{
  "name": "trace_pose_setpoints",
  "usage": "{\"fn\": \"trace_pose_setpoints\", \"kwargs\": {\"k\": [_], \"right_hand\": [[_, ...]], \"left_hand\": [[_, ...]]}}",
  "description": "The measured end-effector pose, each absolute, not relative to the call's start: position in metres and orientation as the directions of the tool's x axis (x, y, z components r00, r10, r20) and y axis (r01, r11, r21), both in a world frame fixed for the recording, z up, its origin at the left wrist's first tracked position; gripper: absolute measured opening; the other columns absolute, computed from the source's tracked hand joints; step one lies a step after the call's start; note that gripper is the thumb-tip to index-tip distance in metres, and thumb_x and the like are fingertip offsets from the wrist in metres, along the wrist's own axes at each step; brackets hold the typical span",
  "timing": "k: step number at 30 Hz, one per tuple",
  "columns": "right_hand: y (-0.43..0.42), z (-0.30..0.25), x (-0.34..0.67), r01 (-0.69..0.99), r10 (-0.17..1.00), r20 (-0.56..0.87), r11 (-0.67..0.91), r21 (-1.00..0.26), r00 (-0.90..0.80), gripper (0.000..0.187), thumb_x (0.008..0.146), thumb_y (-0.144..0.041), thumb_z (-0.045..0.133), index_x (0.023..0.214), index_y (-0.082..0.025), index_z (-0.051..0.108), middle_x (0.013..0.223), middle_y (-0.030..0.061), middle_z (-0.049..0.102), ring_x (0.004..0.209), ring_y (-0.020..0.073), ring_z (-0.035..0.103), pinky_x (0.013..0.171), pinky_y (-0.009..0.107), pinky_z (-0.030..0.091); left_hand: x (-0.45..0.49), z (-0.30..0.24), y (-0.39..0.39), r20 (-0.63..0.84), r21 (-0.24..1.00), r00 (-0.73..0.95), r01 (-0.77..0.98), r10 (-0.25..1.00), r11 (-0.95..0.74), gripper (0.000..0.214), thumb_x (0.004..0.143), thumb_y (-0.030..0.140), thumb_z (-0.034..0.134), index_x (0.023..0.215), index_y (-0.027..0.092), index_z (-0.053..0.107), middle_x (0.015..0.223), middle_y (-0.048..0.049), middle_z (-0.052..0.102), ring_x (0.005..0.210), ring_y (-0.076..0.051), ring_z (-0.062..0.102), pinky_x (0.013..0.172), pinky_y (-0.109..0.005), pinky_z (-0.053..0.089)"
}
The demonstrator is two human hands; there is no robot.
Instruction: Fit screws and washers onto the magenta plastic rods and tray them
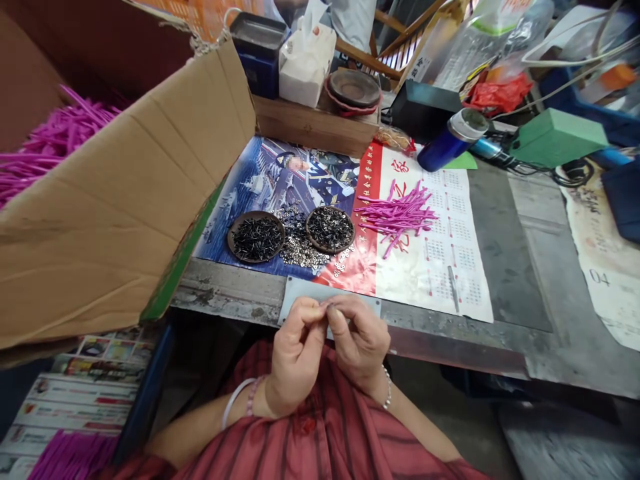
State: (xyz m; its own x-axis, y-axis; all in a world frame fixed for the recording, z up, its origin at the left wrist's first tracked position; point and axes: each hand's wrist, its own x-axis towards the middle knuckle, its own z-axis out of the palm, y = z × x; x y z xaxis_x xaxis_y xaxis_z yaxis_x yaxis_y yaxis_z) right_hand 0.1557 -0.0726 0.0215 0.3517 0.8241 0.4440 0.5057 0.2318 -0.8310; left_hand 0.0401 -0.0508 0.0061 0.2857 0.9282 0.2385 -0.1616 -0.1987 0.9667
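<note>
Red shirt (pixel 320 427) under left hand (pixel 295 353) and right hand (pixel 360 337) pinching something (pixel 324 307), cardboard flap (pixel 115 200) beside.

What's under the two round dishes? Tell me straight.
The left dish and right dish rest on a printed blue poster, with loose silver pieces between them; what lies directly beneath each dish is covered.

A brown cardboard box (pixel 117 193) fills the left of the frame, its flap tilted up. At top centre, a tissue box (pixel 307 65) stands beside a blue tin (pixel 259 57), both behind a wooden crate (pixel 315 127) holding a dark round dish (pixel 354 90). To the upper right lie a blue flask (pixel 453 139), a red plastic bag (pixel 497 93) and a green box (pixel 557 137).
</note>
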Motion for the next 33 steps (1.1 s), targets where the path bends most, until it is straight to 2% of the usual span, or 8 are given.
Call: {"fn": "trace_pose_setpoints", "kwargs": {"k": [9, 13, 16, 19, 23, 27, 30, 33], "right_hand": [[-0.07, 0.009, 0.162, 0.689, 0.723, 0.601, 0.243, -0.683, 0.34, 0.027, 0.104, -0.032, 0.052, 0.08, -0.022, 0.057, 0.075, 0.0041, 0.063, 0.07, 0.0176, 0.062, 0.063, 0.029, 0.05], [-0.066, 0.003, 0.173, 0.43, 0.869, 0.312, 0.131, -0.893, 0.384, 0.05, 0.108, -0.045, 0.04, 0.064, -0.022, 0.048, 0.057, -0.0015, 0.05, 0.049, 0.0128, 0.048, 0.048, 0.026, 0.04], [-0.068, -0.001, 0.183, 0.154, 0.851, 0.17, 0.107, -0.982, 0.497, 0.057, 0.109, -0.052, 0.029, 0.066, -0.022, 0.051, 0.061, -0.0006, 0.051, 0.049, 0.0129, 0.049, 0.048, 0.026, 0.042], [-0.073, -0.003, 0.191, 0.208, 0.862, 0.177, 0.086, -0.974, 0.475, 0.034, 0.096, -0.055, 0.06, 0.094, -0.021, 0.064, 0.091, 0.0046, 0.062, 0.067, 0.0154, 0.058, 0.062, 0.03, 0.051], [-0.081, -0.004, 0.208, 0.199, 0.834, 0.116, 0.008, -0.98, 0.539, 0.037, 0.088, -0.044, 0.074, 0.115, -0.024, 0.059, 0.09, 0.0011, 0.06, 0.071, 0.0158, 0.058, 0.064, 0.028, 0.051], [-0.093, -0.007, 0.225, 0.236, 0.78, 0.125, -0.03, -0.971, 0.614, 0.028, 0.09, -0.034, 0.072, 0.114, -0.023, 0.06, 0.095, 0.002, 0.061, 0.072, 0.0148, 0.056, 0.066, 0.028, 0.049], [-0.103, -0.005, 0.223, 0.257, 0.847, 0.127, -0.012, -0.966, 0.516, 0.022, 0.093, -0.03, 0.069, 0.113, -0.023, 0.063, 0.101, 0.0035, 0.06, 0.075, 0.0146, 0.058, 0.069, 0.029, 0.05], [-0.111, -0.001, 0.222, 0.271, 0.86, 0.151, 0.015, -0.962, 0.487, 0.016, 0.096, -0.027, 0.066, 0.111, -0.023, 0.063, 0.111, 0.0058, 0.06, 0.083, 0.0157, 0.06, 0.074, 0.029, 0.051]], "left_hand": [[0.045, 0.006, -0.06, 0.117, 0.985, 0.346, -0.159, 0.931, -0.065, 0.015, 0.099, 0.011, 0.054, 0.098, 0.022, 0.064, 0.093, -0.0008, 0.059, 0.084, -0.012, 0.06, 0.077, -0.021, 0.051], [0.043, 0.007, -0.058, 0.073, 0.982, 0.361, -0.188, 0.93, -0.004, 0.015, 0.099, 0.014, 0.057, 0.104, 0.024, 0.067, 0.097, -0.0015, 0.062, 0.087, -0.013, 0.063, 0.078, -0.022, 0.051], [0.036, 0.009, -0.05, -0.016, 0.986, 0.387, -0.145, 0.922, 0.078, 0.013, 0.099, 0.018, 0.057, 0.105, 0.024, 0.068, 0.094, -0.001, 0.064, 0.079, -0.012, 0.062, 0.07, -0.021, 0.049], [0.022, 0.009, -0.035, -0.072, 0.995, 0.437, -0.028, 0.897, 0.093, 0.014, 0.1, 0.02, 0.055, 0.107, 0.022, 0.067, 0.092, -0.002, 0.067, 0.073, -0.012, 0.061, 0.064, -0.022, 0.048], [-0.011, -0.001, -0.008, 0.085, 0.945, 0.545, 0.222, 0.834, -0.241, 0.019, 0.101, 0.017, 0.05, 0.11, 0.02, 0.067, 0.097, -0.005, 0.064, 0.086, -0.017, 0.063, 0.076, -0.029, 0.049], [-0.013, -0.015, 0.011, 0.157, 0.625, 0.681, 0.493, 0.716, -0.605, 0.029, 0.1, 0.009, 0.044, 0.11, 0.02, 0.069, 0.096, -0.0077, 0.064, 0.092, -0.023, 0.059, 0.08, -0.037, 0.044], [0.033, -0.019, 0.006, 0.114, 0.453, 0.83, 0.445, 0.546, -0.772, 0.028, 0.097, 0.008, 0.047, 0.102, 0.02, 0.072, 0.092, -0.0081, 0.064, 0.09, -0.025, 0.056, 0.076, -0.039, 0.04], [0.071, -0.016, -0.002, 0.07, 0.462, 0.936, 0.276, 0.345, -0.843, 0.022, 0.099, 0.013, 0.051, 0.095, 0.021, 0.071, 0.089, -0.0055, 0.063, 0.088, -0.024, 0.056, 0.075, -0.037, 0.039]]}}
